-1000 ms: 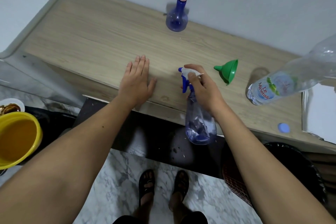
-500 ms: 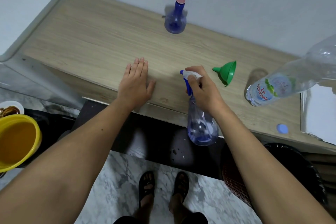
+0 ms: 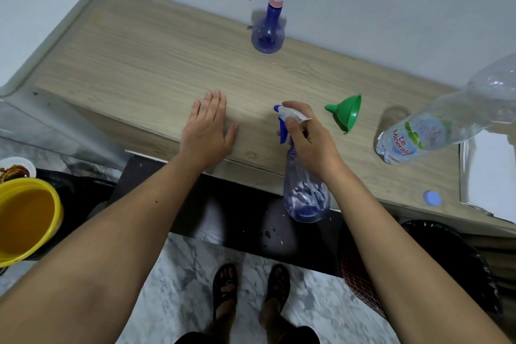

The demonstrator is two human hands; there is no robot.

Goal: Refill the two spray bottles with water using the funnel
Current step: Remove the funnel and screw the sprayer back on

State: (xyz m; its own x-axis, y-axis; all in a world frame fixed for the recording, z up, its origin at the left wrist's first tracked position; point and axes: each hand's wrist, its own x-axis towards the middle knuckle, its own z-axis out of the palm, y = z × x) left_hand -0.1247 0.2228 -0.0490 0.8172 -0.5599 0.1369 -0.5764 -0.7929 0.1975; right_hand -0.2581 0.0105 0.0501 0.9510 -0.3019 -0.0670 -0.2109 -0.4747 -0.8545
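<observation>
— Little has moved since a second ago: our right hand has kept its grip on the near spray bottle by the neck, carrying it slightly forward, with the bottle's belly hanging off the front edge of the counter. Our left hand has stayed flat, palm down, fingers spread and holding nothing.

— And the rest of the kit?

— We see the second spray bottle, pink-and-blue head on, upright at the back against the wall. The green funnel lies on its side just right of our right hand. The big water bottle stands uncapped near the right end, its blue cap loose by the front edge.

— So what are we doing now?

— Bringing the near bottle onto the counter, we judge, to open it. Both spray heads are on; nothing is filled yet.

— How do we do it well?

— Set the base fully on the wood, well back from the edge. Let our free left hand brace the body while the right twists off the head, lifting the dip tube straight out. Park the head within reach, then seat the funnel's spout in the neck before touching the water.
</observation>
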